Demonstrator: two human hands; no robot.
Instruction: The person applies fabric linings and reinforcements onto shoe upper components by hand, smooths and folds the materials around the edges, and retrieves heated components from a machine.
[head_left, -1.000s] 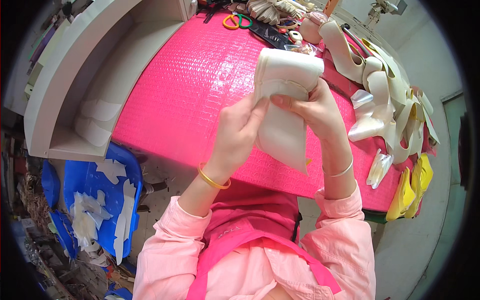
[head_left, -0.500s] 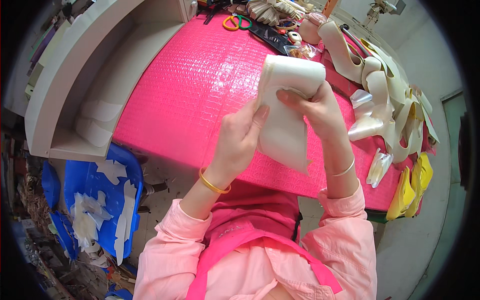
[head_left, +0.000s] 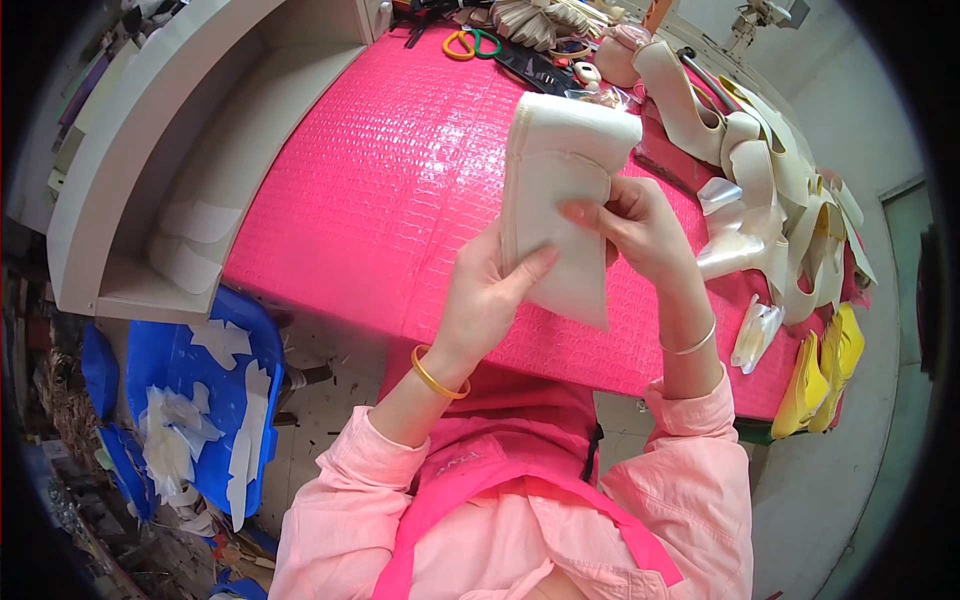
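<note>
A white stitched shoe upper (head_left: 560, 190) is held up over the pink table, its top edge folded over in a rounded loop and its lower part hanging flat. My left hand (head_left: 485, 290) grips it along the left edge, thumb pressed flat on the front and the other fingers hidden behind. At the right edge my right hand (head_left: 640, 225) pinches the same piece, thumb on the front face and curled fingers at the side. A seam line runs down its left edge and across below the fold.
The pink quilted table cover (head_left: 370, 180) lies beneath. A pale shelf box (head_left: 180, 180) stands left, above a blue bin (head_left: 225, 400) with white scraps. Scissors (head_left: 470, 44) lie at the back. Cream shoe pieces (head_left: 770, 200) are heaped right, near yellow shoe lasts (head_left: 820, 380).
The piece has shifted slightly left and up and turned more face-on. My right hand has slid from the folded top down to its right edge; my left thumb lies farther onto the front.
</note>
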